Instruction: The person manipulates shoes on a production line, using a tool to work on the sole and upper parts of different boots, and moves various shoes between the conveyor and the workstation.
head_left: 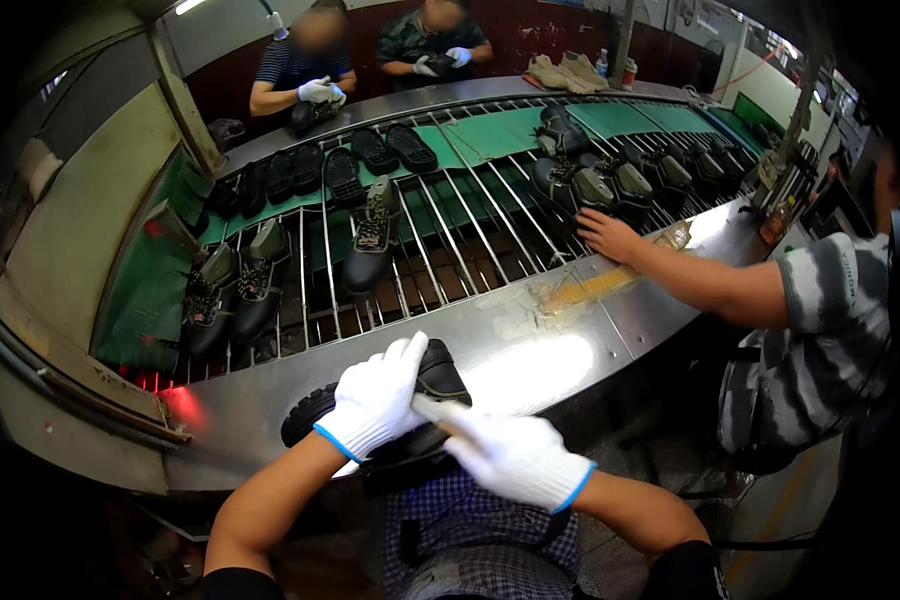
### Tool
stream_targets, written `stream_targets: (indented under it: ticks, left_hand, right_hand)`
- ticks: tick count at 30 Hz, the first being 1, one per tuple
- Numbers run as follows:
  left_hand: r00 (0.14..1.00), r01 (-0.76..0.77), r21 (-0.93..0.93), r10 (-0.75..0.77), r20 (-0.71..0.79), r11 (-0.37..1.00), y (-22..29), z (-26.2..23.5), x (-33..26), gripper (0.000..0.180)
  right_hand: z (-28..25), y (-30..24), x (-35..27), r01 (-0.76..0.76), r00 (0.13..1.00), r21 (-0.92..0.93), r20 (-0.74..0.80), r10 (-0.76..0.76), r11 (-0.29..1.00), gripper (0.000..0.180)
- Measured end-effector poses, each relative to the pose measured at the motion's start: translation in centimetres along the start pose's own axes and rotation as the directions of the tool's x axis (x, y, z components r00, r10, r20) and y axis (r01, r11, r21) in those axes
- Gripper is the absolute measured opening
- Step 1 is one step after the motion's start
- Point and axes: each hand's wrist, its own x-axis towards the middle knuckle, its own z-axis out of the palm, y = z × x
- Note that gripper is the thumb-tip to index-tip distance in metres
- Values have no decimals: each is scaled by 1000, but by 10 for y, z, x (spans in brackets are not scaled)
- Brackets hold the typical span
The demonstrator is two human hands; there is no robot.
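Note:
In front of me a black shoe (pixel 440 372) lies at the near edge of the metal counter, its treaded sole turned toward the left. My left hand (pixel 375 400), in a white knit glove with a blue cuff, grips the shoe across its middle. My right hand (pixel 510 455), gloved the same way, closes round a short pale tool (pixel 428 408). The tool's end meets the shoe beside my left fingers; its kind is blurred and partly covered. Beyond the counter a black lace-up shoe (pixel 372 235) rests on the metal bars, sole end away from me.
Several black soles (pixel 343 175) lie on the green belt (pixel 500 130). More black shoes (pixel 255 285) stand on the left bars and in a row (pixel 660 170) at right. A co-worker's bare hand (pixel 610 235) touches that row. Two gloved people work across the conveyor.

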Motion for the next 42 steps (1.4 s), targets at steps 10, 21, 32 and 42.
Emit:
stream_targets:
  ticks: [10, 21, 32, 42]
  left_hand:
    - [883, -251, -222, 129, -451, 942, -16, -38, -76, 85]
    - [887, 236, -430, -374, -271, 872, -89, -13, -152, 103]
    - [902, 257, -518, -395, -174, 816, -62, -1, -120, 78]
    - [750, 141, -51, -140, -646, 989, -53, 43, -117, 96]
  right_hand:
    - [1, 109, -22, -268, 938, -38, -239, 252, 963, 45]
    - [40, -24, 40, 391, 920, 100, -75, -385, 915, 45]
    - [69, -67, 47, 251, 955, -78, -143, -260, 965, 40]
    - [49, -70, 56, 584, 807, -196, 242, -538, 788, 34]
